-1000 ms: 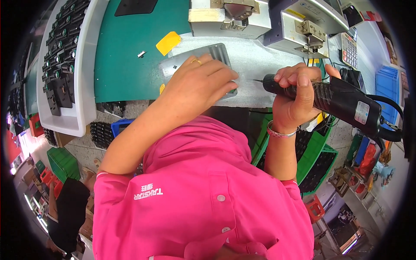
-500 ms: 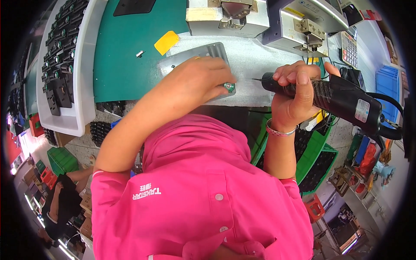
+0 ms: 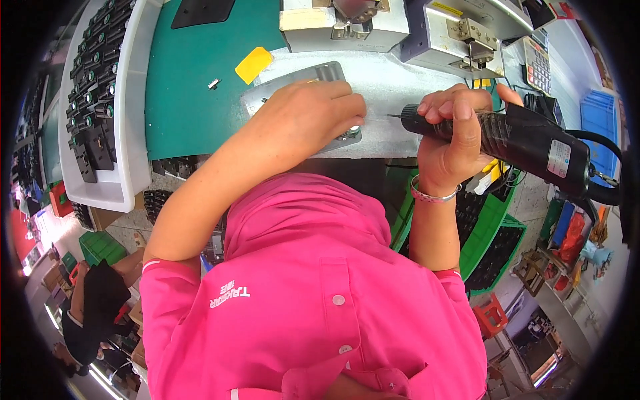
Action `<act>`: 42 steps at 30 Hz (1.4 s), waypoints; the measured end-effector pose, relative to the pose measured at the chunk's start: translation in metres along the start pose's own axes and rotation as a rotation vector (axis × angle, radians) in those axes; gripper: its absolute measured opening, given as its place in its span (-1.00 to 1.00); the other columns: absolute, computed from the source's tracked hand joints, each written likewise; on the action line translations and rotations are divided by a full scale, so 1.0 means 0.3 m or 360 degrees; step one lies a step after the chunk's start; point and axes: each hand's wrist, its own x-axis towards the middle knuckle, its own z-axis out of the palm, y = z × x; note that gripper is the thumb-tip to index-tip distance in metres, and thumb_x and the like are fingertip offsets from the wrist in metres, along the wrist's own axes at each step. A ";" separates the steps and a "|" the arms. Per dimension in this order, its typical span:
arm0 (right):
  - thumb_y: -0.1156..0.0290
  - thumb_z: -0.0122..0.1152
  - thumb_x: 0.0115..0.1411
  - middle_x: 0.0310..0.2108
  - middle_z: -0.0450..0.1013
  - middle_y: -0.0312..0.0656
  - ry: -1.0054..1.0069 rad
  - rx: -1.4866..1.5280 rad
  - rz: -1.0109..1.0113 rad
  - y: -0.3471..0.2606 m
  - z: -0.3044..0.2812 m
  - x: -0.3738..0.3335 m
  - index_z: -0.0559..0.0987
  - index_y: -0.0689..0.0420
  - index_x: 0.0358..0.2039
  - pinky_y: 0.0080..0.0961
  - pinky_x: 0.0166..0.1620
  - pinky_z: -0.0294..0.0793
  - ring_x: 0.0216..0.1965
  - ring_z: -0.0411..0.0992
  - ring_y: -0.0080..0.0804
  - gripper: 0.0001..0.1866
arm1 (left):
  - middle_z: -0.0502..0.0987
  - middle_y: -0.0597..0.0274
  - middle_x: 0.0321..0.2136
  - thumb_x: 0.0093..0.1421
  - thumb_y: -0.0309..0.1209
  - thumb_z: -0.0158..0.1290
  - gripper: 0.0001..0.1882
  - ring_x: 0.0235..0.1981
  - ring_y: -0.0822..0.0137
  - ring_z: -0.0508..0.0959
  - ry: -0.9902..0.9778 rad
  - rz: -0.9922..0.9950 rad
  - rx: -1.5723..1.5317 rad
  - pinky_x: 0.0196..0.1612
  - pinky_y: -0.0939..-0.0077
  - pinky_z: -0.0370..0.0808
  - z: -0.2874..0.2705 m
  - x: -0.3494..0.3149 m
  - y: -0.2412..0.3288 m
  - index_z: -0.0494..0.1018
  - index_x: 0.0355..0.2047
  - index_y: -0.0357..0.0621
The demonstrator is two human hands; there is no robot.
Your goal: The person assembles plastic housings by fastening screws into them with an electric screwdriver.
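Note:
My left hand point(image 3: 310, 113) reaches over a grey metal fixture plate point(image 3: 329, 71) on the bench. Its fingers are curled together, with the fingertips on a small round green-and-silver part point(image 3: 353, 131) at the plate's near right corner. The hand covers most of that part and the plate's middle. In my right hand point(image 3: 460, 127) is a black electric screwdriver point(image 3: 527, 150), gripped around its body and lying almost level. Its thin bit point(image 3: 393, 115) points left toward the plate, apart from it.
A white tray point(image 3: 137, 100) of black parts with round green pieces stands at left on a green mat point(image 3: 193, 113). A yellow piece point(image 3: 254, 65) and a tiny metal part point(image 3: 214, 84) lie nearby. Two metal machines point(image 3: 343, 37) stand behind. Green crates point(image 3: 500, 257) sit below right.
My left fingertips have come down onto the small round part, covering more of it. The screwdriver in my right hand stays nearly where it was. The view has shifted slightly.

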 end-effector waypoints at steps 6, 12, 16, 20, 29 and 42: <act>0.57 0.18 0.16 -0.56 0.37 -0.17 -0.0002 0.0015 -0.0002 0.005 -0.001 0.006 0.14 0.24 0.10 -0.48 -0.48 0.48 -0.63 0.35 -0.46 -0.45 | 0.51 0.09 -0.26 0.15 -0.43 0.13 -0.80 -0.22 0.04 0.51 0.0249 0.0050 -0.0123 -0.14 0.27 0.46 0.029 -0.069 0.004 0.50 -0.21 -0.17; 0.56 0.18 0.16 -0.57 0.36 -0.17 0.0004 0.0004 0.0007 -0.004 -0.001 0.000 0.14 0.24 0.09 -0.47 -0.49 0.47 -0.64 0.34 -0.46 -0.45 | 0.51 0.16 -0.17 0.09 -0.42 0.17 -0.71 -0.10 0.10 0.48 0.0272 0.0019 -0.0032 -0.05 0.26 0.43 0.035 -0.086 0.013 0.50 -0.13 -0.11; 0.56 0.18 0.15 -0.59 0.35 -0.18 0.0009 -0.0004 -0.0009 -0.002 -0.003 0.001 0.14 0.24 0.08 -0.48 -0.50 0.47 -0.64 0.34 -0.45 -0.46 | 0.50 0.21 -0.18 0.06 -0.42 0.19 -0.72 -0.13 0.15 0.47 0.0237 -0.0006 0.0160 -0.04 0.31 0.38 0.025 -0.076 0.032 0.53 -0.18 -0.09; 0.57 0.17 0.15 -0.59 0.35 -0.18 0.0025 -0.0042 -0.0024 -0.004 0.001 -0.001 0.14 0.24 0.07 -0.48 -0.51 0.46 -0.64 0.35 -0.44 -0.46 | 0.49 0.27 -0.22 0.05 -0.43 0.19 -0.75 -0.17 0.19 0.45 0.0315 0.0017 0.0159 -0.06 0.36 0.35 0.029 -0.082 0.013 0.55 -0.22 -0.08; 0.56 0.18 0.16 -0.58 0.35 -0.18 0.0036 0.0008 -0.0033 -0.006 -0.002 -0.004 0.14 0.24 0.07 -0.48 -0.50 0.47 -0.64 0.35 -0.45 -0.46 | 0.50 0.28 -0.26 0.03 -0.38 0.24 -0.78 -0.19 0.23 0.45 0.0349 0.0038 0.0172 -0.08 0.37 0.32 0.044 -0.068 0.021 0.56 -0.27 -0.07; 0.56 0.17 0.16 -0.57 0.35 -0.19 0.0001 -0.0009 -0.0044 -0.002 -0.003 -0.004 0.14 0.23 0.07 -0.50 -0.51 0.47 -0.64 0.34 -0.46 -0.48 | 0.51 0.34 -0.24 -0.01 -0.32 0.27 -0.69 -0.17 0.29 0.46 0.0747 -0.0110 0.0267 -0.06 0.33 0.26 0.124 -0.097 0.040 0.56 -0.21 0.03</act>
